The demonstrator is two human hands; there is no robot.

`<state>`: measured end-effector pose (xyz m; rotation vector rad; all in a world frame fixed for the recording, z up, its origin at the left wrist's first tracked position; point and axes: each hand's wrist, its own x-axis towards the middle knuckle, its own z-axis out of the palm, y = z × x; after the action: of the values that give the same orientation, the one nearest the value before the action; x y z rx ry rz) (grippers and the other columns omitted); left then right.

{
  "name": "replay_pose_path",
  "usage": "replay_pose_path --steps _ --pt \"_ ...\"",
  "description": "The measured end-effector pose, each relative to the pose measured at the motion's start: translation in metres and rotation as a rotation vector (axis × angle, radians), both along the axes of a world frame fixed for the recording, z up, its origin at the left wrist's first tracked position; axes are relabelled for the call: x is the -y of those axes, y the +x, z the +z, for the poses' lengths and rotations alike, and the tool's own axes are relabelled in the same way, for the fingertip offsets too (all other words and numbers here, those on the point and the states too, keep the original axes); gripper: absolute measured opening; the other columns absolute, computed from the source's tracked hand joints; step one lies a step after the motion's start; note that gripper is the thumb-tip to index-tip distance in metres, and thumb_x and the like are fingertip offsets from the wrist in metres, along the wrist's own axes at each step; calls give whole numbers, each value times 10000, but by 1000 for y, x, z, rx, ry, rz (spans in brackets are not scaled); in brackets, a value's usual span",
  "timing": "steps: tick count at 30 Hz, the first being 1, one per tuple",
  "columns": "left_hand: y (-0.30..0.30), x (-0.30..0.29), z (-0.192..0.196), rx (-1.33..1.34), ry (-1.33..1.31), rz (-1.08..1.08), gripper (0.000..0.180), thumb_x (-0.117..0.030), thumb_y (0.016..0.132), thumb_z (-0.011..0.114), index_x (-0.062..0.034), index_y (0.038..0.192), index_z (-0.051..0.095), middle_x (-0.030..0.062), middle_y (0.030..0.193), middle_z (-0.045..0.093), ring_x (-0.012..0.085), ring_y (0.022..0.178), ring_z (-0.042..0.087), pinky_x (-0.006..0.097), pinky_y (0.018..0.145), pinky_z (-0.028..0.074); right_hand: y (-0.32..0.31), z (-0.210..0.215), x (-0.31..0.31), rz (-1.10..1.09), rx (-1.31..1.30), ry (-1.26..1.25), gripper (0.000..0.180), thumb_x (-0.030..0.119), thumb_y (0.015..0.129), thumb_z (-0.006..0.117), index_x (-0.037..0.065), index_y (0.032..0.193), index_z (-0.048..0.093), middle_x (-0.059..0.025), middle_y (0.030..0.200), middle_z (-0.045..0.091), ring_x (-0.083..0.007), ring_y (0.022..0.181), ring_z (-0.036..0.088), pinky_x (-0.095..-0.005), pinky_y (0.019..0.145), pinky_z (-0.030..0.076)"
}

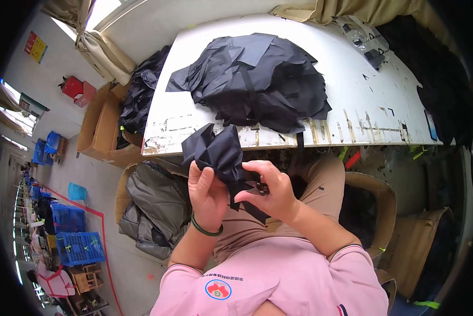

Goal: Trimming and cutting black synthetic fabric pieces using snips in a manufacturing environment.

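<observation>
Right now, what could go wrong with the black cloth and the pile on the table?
The small dark object in the right grip sits close to the black cloth, so it might catch a fold. A black strip hangs over the near edge of the table; a passing arm might drag it, perhaps disturbing the loose pile.

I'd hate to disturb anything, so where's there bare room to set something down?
Best is the white tabletop between the black fabric pile and the dark cloth at right, though scraps dot it. A narrower patch lies between the pile and the tabletop's front-left corner. Crowded: the middle and the far-right corner with a clear bag.
</observation>
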<state>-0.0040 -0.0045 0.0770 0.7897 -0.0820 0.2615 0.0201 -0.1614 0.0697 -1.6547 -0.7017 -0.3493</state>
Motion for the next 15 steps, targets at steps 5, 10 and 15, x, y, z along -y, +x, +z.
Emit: replay_pose_path --steps 5,10,15 --pt "-12 28 -3 51 77 8 138 -17 905 558 -60 1036 547 54 1055 606 154 959 582 324 879 472 -14 -21 19 45 -256 102 299 123 770 748 21 1009 601 -127 895 649 -265 769 666 -319 678 537" --pt "-13 6 -11 215 851 374 445 -223 896 632 -22 1239 432 143 1284 464 248 1172 476 403 1042 351 -15 2 57 246 -507 117 333 205 810 730 17 1036 572 -57 783 620 -105 688 555 -274 668 463" --pt "-13 47 -14 286 1015 -170 713 -292 799 740 7 1324 362 168 1314 445 250 1241 443 374 1061 319 -12 -7 69 231 -523 312 296 222 850 690 30 1034 561 -9 774 595 -75 628 519 -229 588 445"
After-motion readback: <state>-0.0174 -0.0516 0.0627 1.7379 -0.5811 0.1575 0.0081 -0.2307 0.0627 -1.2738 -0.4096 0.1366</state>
